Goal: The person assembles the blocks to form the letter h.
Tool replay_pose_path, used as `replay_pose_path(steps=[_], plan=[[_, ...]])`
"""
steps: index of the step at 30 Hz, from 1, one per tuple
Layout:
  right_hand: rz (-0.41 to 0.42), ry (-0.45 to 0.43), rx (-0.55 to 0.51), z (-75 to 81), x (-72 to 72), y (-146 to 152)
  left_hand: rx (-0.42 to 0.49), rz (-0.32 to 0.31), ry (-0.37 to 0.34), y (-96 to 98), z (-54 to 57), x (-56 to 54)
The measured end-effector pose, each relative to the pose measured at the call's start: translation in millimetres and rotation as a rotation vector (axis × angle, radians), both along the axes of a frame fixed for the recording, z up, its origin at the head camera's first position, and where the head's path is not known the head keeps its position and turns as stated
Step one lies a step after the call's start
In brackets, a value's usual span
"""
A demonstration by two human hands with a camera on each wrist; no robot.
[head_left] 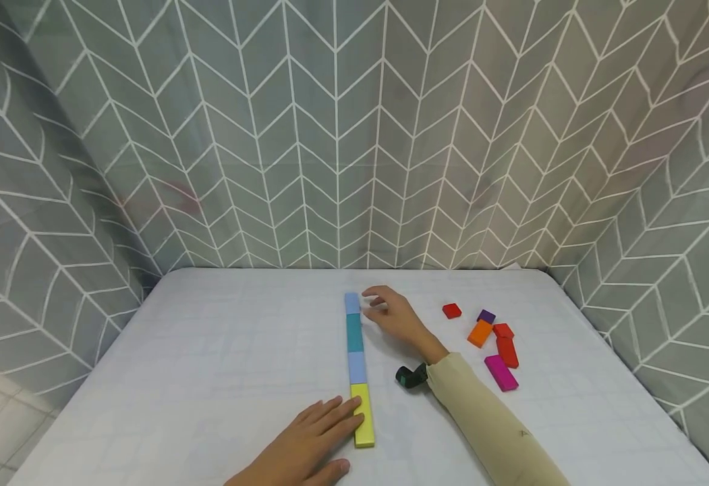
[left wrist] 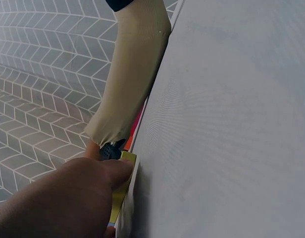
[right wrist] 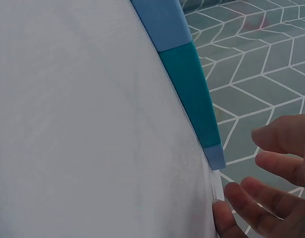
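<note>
Now | block row (head_left: 357,364): blue, teal, blue, yellow | left hand (head_left: 305,442) flat, seemingly touching yellow | right hand (head_left: 393,314) fingers loose, empty

the table (head_left: 220,351) wears a matt white cloth with a fine weave. the yellow block (head_left: 363,415) and teal block (head_left: 354,332) look smooth and matt-painted, as do the loose blocks (head_left: 494,341) at 3 o'clock.
</note>
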State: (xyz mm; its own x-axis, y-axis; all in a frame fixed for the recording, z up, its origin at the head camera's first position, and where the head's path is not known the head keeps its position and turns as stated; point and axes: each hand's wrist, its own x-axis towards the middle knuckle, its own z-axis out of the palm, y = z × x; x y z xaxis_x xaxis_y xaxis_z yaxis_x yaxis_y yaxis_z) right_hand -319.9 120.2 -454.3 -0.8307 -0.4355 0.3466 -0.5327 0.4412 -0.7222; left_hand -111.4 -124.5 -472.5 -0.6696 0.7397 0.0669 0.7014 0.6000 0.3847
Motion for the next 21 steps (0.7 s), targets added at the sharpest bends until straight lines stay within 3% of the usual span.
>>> replay_pose_path(steps=[5,12,16,21], plan=[[0.022,0.014,0.000,-3.0,-1.4,2.5,-0.013,0.004,-0.008,0.6,-0.8,-0.5],[0.012,-0.038,0.006,-4.7,2.1,3.4,-0.013,0.007,-0.058,0.5,1.7,0.0],[-0.001,-0.048,-0.004,-4.0,2.1,5.2,-0.018,0.003,-0.029,1.9,2.0,-0.8],[0.007,-0.052,-0.006,-2.3,1.3,6.5,-0.012,0.014,-0.041,2.2,1.6,-1.3]])
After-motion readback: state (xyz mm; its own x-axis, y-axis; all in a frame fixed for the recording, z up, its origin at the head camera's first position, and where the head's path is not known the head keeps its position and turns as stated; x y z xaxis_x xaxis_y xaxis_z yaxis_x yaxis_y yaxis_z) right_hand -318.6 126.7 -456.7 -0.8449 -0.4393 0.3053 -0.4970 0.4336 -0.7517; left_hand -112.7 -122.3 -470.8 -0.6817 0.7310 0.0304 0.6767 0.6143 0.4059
